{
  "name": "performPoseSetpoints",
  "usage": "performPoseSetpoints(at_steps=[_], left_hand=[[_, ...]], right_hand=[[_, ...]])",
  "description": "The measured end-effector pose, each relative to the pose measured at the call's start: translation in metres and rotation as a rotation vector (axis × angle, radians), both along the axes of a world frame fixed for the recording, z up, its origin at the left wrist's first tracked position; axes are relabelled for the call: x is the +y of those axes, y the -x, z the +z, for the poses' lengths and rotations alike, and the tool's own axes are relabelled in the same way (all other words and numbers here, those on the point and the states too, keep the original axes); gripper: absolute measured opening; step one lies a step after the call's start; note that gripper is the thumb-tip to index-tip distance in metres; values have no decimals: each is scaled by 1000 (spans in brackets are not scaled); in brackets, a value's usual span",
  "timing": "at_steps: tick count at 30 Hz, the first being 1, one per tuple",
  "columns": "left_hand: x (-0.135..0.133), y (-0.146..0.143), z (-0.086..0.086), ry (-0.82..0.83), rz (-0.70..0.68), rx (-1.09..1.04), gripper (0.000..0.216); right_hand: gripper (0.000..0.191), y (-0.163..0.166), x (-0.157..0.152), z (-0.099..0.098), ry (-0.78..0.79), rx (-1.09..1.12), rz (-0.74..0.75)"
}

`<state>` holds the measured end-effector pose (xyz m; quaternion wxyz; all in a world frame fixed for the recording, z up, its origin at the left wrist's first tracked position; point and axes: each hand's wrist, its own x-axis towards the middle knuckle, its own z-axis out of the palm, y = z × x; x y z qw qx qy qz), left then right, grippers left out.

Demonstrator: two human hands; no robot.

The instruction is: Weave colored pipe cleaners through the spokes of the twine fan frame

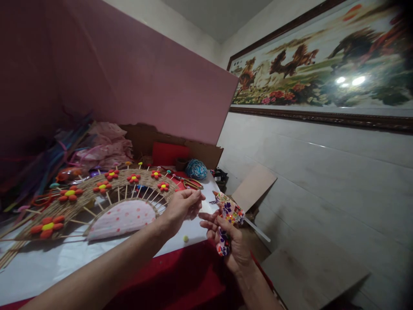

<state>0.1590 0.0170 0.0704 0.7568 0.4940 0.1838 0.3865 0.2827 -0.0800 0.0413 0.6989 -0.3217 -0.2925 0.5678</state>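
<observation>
In my right hand (pixel 237 245) is a hot glue gun (pixel 228 211) with a flower pattern, its nozzle tilted up to the left and a pale glue stick (pixel 258 228) jutting from its back. Just left of the nozzle is my left hand (pixel 183 209), its thumb and fingers pinched together; what they hold, if anything, is too small to tell. Beyond my left forearm lies a fan-shaped woven piece (pixel 122 183) with thin sticks, red felt flowers (pixel 70 193) with yellow centres and a dotted white half-round cloth (pixel 124 219). A small yellow pompom (pixel 185 238) rests near the table edge.
At the table's back are scissors (pixel 192 184), a blue yarn ball (pixel 196 169) and a red sheet (pixel 170 154). Crumpled pink wrapping (pixel 106 144) and colourful pipe cleaners pile up at left. A pink board (pixel 155 73) leans behind; the tiled wall (pixel 322 185) stands at right.
</observation>
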Motion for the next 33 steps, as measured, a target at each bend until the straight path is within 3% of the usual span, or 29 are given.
performPoseSetpoints(at_steps=[4, 8, 14, 16, 20, 22, 24, 28, 30, 33], left_hand=[[4, 2, -7, -52, 50, 93, 29], [3, 4, -8, -4, 12, 99, 31], [-1, 8, 4, 72, -45, 11, 29], [2, 10, 4, 92, -42, -6, 29], [9, 14, -4, -43, -3, 137, 31], [8, 13, -10, -174, -62, 248, 33], [4, 12, -15, -261, -206, 261, 35], [0, 9, -20, -276, -433, 252, 30], [2, 10, -19, -268, -416, 280, 29], [9, 15, -13, -264, -268, 259, 29]], right_hand=[[16, 0, -1, 3, -52, -18, -60], [19, -4, -1, 7, -89, -46, -125], [22, 4, 2, 3, -23, -72, 9], [20, 6, 2, 1, -28, -77, -8], [17, 0, 2, 2, -90, -77, -97], [17, -2, 2, 4, -99, -90, -104], [18, -2, 3, 6, -110, -99, -111], [15, -3, 5, 11, -142, -144, -173], [14, -7, 6, 11, -155, -171, -227], [18, -14, 7, 7, -140, -149, -330]])
